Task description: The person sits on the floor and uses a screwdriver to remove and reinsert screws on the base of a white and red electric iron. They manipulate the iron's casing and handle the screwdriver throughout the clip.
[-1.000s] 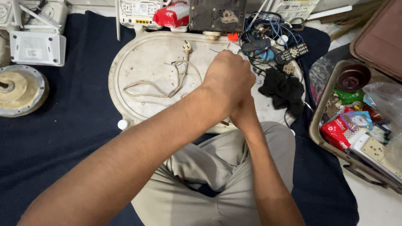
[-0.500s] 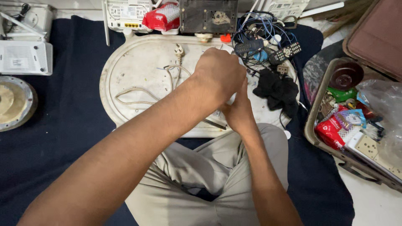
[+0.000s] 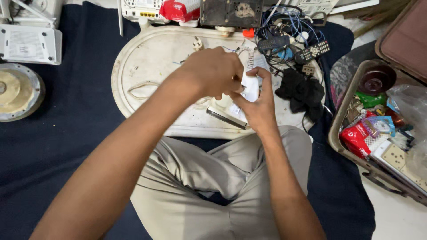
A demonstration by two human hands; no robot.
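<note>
Head view: small white device [image 3: 251, 86], pinched between left hand [image 3: 212, 73] and right hand [image 3: 258, 104], both grips clamped on it, above the oval white tray [image 3: 147, 66].

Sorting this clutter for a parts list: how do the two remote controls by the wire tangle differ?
The upper remote control lies nearly level, its left end towards the hands; the lower remote control tilts up to the right. The upper one looks plain dark; the lower one shows rows of pale buttons. The upper one sits closer to the right hand. Both are slim, black, and rest on the blue and black wire tangle.
</note>
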